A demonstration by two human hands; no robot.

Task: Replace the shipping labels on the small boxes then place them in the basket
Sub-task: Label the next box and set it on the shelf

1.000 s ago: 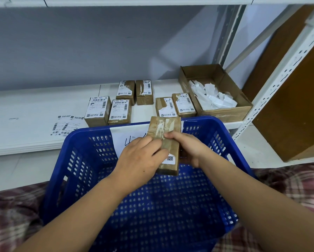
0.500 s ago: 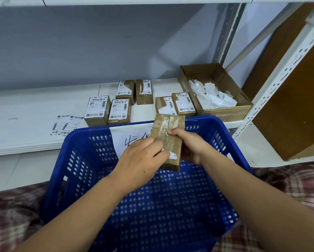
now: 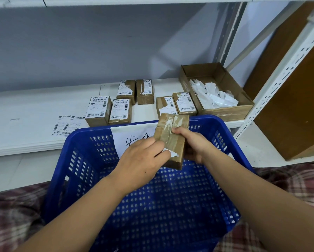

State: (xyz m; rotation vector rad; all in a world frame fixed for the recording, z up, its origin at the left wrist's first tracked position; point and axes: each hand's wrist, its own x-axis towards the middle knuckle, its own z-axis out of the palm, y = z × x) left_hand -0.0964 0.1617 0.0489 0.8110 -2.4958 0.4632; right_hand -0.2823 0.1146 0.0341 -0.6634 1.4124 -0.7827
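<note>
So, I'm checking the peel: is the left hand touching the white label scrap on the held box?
Touching. The head view shows the left hand pinching the white label scrap on the box, which the right hand grips.

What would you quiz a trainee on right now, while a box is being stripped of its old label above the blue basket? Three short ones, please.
1. True or false: the right hand is peeling the white label remnant off the small brown taped cardboard box.
2. The torn white paper scraps lie in: A a white plastic bag; B the open brown cardboard carton; C a grey metal bin.
3. How many small labelled cardboard boxes stand on the white shelf?
Key: 1 false, the left hand pinches it while the right hand holds the box; 2 B; 3 six.
</note>
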